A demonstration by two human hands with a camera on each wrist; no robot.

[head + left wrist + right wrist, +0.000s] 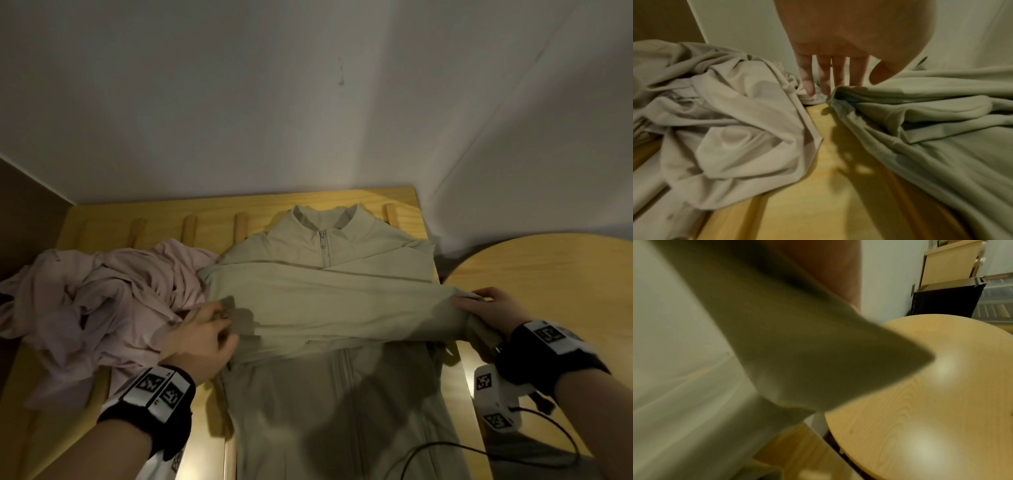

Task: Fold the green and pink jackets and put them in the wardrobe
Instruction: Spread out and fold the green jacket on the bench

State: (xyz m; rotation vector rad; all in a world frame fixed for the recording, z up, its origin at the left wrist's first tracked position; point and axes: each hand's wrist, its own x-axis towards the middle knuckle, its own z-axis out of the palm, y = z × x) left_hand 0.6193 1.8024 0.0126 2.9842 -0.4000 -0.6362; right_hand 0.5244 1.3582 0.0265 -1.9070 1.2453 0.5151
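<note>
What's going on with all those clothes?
A person is folding the green jacket, which lies flat and zipped on a wooden surface. One sleeve is laid across its chest. The left hand seems to pinch the sleeve's end, and the right hand grips the cloth at the other side. The pink jacket lies crumpled right next to it, not folded yet. No wardrobe shows in these views.

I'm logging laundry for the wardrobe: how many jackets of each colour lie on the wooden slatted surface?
Pale green zip-up jacket, laid flat: 1
Crumpled pink jacket: 1
Total: 2
</note>
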